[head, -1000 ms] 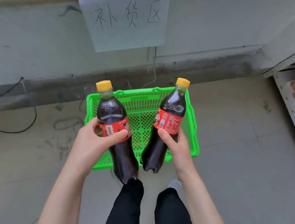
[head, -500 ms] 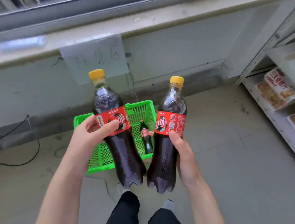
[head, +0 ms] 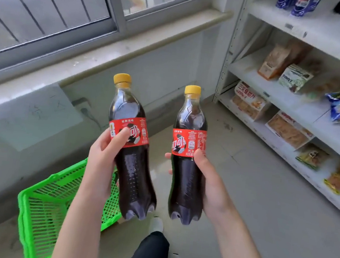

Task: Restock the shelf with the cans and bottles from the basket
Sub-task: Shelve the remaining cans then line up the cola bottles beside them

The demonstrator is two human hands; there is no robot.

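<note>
So: green basket on floor, well left of shelf. Left hand wraps left cola bottle at label, near upright. Right hand wraps right cola bottle just under label, nearer shelf, probably ready to stand. Snack packs crowd lower shelf boards; blue bottles on top board, room beside.

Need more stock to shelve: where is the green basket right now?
In the head view, the green basket sits on the floor at lower left, partly behind the left hand.
</note>
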